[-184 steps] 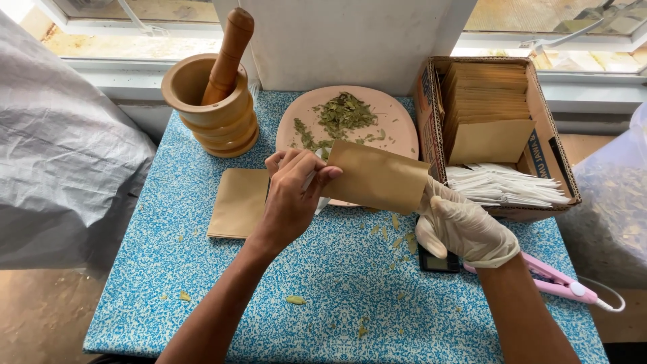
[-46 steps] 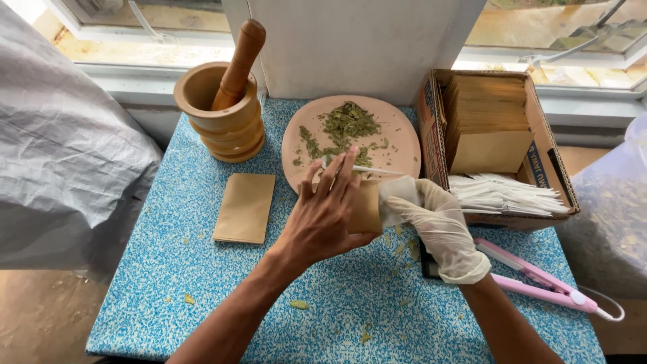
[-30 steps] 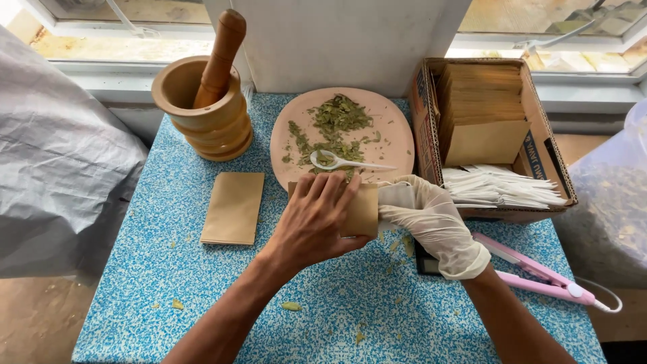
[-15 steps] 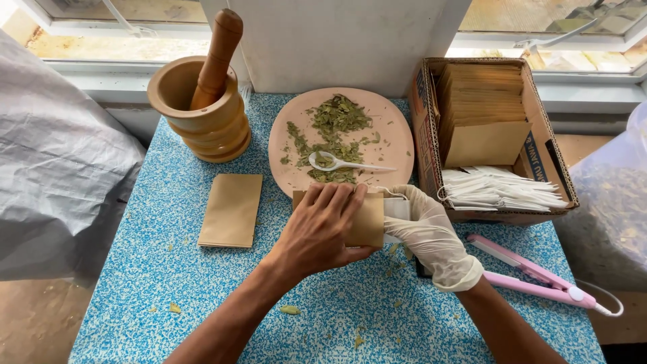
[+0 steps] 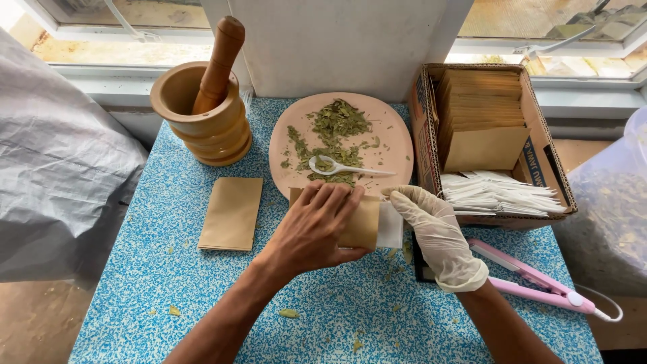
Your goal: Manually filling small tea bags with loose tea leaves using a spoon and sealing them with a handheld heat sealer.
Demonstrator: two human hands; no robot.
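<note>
My left hand (image 5: 311,231), bare, lies flat on a brown paper pouch (image 5: 364,223) and presses it onto the blue speckled table (image 5: 168,283). A white sachet (image 5: 390,224) sticks out of the pouch's right end. There my right hand (image 5: 435,232), in a white glove, pinches the sachet and the pouch's mouth. Just beyond the hands a pink plate (image 5: 391,131) holds dried green leaves (image 5: 333,125) and a white plastic spoon (image 5: 344,167).
A second brown pouch (image 5: 232,213) lies flat at left. A wooden mortar with pestle (image 5: 202,111) stands at back left. A cardboard box (image 5: 421,128) at right holds brown pouches and white sachets. A pink heat sealer (image 5: 539,283) lies at right front; a grey sack (image 5: 54,162) hangs left.
The pouch has gone from held up in the air to flat on the table. My left hand has spread over it, and the gloved right hand has moved to its right end with the sachet.
</note>
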